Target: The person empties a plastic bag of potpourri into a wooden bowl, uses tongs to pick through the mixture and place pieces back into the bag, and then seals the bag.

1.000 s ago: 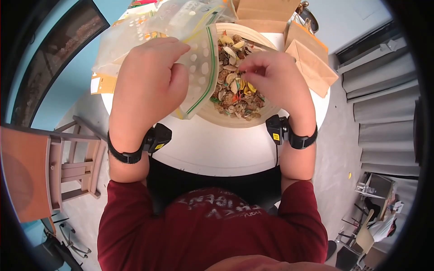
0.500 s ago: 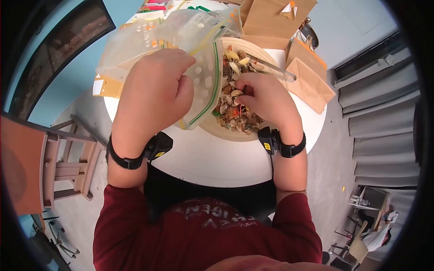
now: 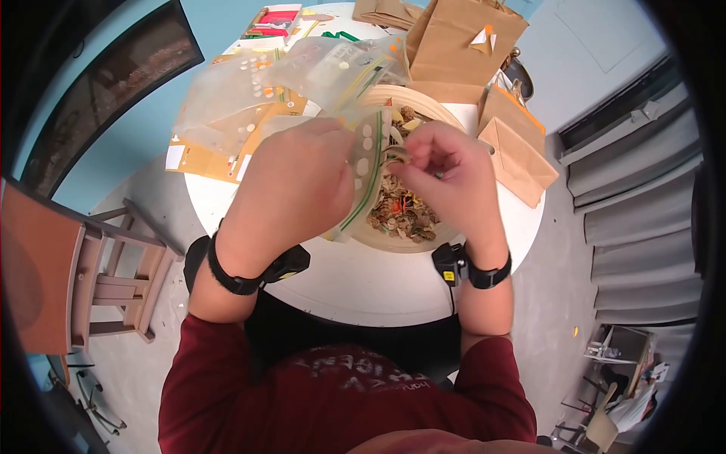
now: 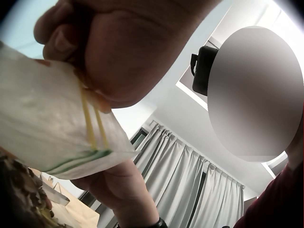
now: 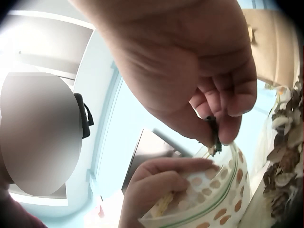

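Observation:
My left hand (image 3: pixel 299 185) grips the edge of a zip bag (image 3: pixel 365 170) with pale dots and a green-and-yellow seal, its mouth turned toward the right hand. Close by the opening, my right hand (image 3: pixel 454 174) pinches a small dark dried piece (image 5: pixel 216 137) between thumb and fingertips. Under both hands is a round pale bowl (image 3: pixel 423 103) full of potpourri (image 3: pixel 404 216), a mix of dried petals, cones and bright bits. In the right wrist view, the left fingers (image 5: pixel 156 178) curl around the bag's side, and a pale yellowish piece (image 5: pixel 164 204) shows by them.
More plastic bags (image 3: pixel 234 91) lie over cardboard at the back left. Brown paper bags (image 3: pixel 465 41) stand behind the bowl, another (image 3: pixel 518 155) to its right. A pink-and-white box (image 3: pixel 272 23) sits at the far edge of the white table (image 3: pixel 340 291).
The right hand has gone into the potpourri and come up to the bag's mouth with a piece. The left hand and bag have shifted right, nearer to it.

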Motion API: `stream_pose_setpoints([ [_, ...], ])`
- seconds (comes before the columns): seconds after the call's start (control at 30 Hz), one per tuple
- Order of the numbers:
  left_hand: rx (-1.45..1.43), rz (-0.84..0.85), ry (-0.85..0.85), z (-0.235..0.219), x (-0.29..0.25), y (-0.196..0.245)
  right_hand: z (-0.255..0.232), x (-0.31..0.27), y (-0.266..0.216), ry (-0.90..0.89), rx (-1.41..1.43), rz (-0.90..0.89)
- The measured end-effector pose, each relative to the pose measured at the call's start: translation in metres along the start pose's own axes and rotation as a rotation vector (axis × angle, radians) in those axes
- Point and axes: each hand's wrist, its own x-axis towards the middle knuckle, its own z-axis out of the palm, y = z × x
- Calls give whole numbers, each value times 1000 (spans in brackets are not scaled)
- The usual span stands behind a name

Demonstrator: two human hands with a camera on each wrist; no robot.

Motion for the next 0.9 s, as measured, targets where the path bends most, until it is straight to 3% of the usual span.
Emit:
stream_pose_setpoints([
  [0.2, 14, 37, 5, -1, 0, 5, 21, -3, -6, 0, -324, -369],
  [0.3, -12, 30, 20, -2, -1, 3, 19, -6, -17, -35, -241, -125],
  [0.4, -24, 72, 58, -7, -1, 5, 18, -7, -19, 16, -186, -92],
  [0.5, -5, 74, 82, -8, -3, 5, 15, -4, -7, 61, -288, -408],
  [0.6, -7, 89, 105, -7, -2, 1, 18, -3, -13, 68, -282, -494],
  [0.7, 27, 20, 98, -18, 0, 2, 8, -3, -18, 125, -150, -267],
  [0.8, 99, 40, 290, -23, -3, -13, -9, 2, -3, 144, -184, -32],
  [0.9, 115, 0, 344, -32, -5, -22, -20, 6, 15, 15, -370, 9],
])
